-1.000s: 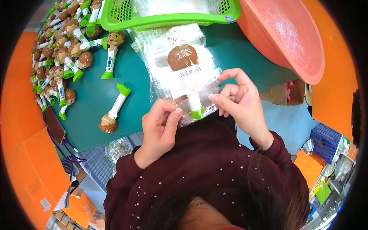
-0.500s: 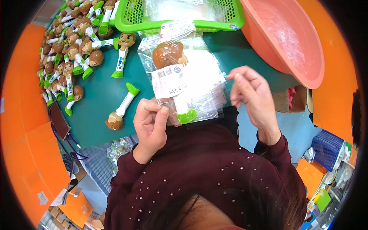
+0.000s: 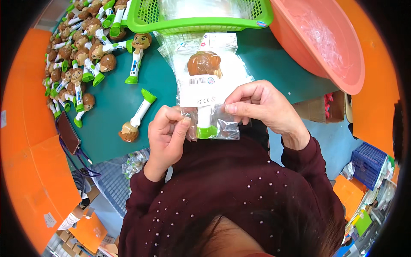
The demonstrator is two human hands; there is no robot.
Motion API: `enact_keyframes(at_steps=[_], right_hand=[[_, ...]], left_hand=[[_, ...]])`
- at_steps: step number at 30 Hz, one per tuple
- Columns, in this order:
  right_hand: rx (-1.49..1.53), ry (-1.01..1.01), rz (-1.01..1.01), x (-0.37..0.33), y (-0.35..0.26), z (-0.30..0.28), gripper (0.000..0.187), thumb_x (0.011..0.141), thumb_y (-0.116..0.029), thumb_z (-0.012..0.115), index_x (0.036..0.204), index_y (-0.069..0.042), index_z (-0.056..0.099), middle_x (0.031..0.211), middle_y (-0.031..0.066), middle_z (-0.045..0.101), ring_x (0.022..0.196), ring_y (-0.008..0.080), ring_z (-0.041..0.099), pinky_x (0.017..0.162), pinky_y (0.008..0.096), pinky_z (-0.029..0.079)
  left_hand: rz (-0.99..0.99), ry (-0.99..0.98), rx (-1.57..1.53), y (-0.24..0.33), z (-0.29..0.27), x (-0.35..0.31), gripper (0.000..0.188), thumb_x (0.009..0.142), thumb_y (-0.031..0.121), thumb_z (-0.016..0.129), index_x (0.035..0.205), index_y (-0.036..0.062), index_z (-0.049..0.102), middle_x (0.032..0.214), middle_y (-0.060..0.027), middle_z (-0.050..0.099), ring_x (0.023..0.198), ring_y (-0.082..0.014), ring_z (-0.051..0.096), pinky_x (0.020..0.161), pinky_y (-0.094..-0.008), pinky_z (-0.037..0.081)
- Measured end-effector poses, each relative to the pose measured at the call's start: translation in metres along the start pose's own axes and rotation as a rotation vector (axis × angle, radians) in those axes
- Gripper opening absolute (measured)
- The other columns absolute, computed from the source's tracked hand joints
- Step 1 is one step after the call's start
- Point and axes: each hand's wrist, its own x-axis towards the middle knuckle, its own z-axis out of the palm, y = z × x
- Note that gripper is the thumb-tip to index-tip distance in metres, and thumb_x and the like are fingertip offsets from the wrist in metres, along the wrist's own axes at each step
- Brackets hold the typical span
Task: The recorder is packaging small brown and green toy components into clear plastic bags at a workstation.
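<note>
Orange panels (image 3: 25,107) flank a dark green tabletop (image 3: 274,68) above a brightly lit, pale blue floor (image 3: 321,141).

The bag (image 3: 229,130) is clear, crinkled plastic film with a glossy sheen, its white label (image 3: 195,91) smooth and paper-like, and the toy (image 3: 204,64) inside looks like hard, shiny plastic. The green basket (image 3: 201,23) and basin (image 3: 299,53) are smooth plastic with a soft gloss, while the bench (image 3: 274,60) has a smooth, mostly matt top. The sweater (image 3: 231,171) is matt cloth dotted with shiny beads (image 3: 184,199).

The left hand (image 3: 166,133) and right hand (image 3: 266,106) face each other, both curled into a pinch.
</note>
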Motion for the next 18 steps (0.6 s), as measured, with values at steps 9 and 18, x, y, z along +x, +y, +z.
enact_keyframes(at_steps=[9, 18], right_hand=[[0.052, 0.058, -0.079, 0.004, 0.012, -0.007, 0.014, 0.091, -0.013, 0.066, 0.091, 0.001, 0.064, 0.078, 0.0005, 0.063, 0.069, 0.0049, 0.06, 0.062, 0.02, 0.05], [0.262, -0.001, 0.027, 0.007, 0.019, -0.004, 0.02, 0.098, -0.022, 0.054, 0.1, -0.002, 0.056, 0.079, 0.0017, 0.06, 0.063, 0.0065, 0.059, 0.055, 0.0206, 0.05]], left_hand=[[0.003, 0.085, -0.003, 0.0, 0.007, 0.004, 0.006, 0.096, -0.001, 0.051, 0.093, -0.0012, 0.045, 0.097, -0.0157, 0.064, 0.064, -0.0089, 0.059, 0.055, -0.0214, 0.049], [0.1, 0.082, 0.149, -0.009, 0.01, 0.012, 0.007, 0.094, -0.004, 0.053, 0.091, -0.0025, 0.047, 0.088, -0.0135, 0.064, 0.062, -0.0086, 0.059, 0.054, -0.0212, 0.047]])
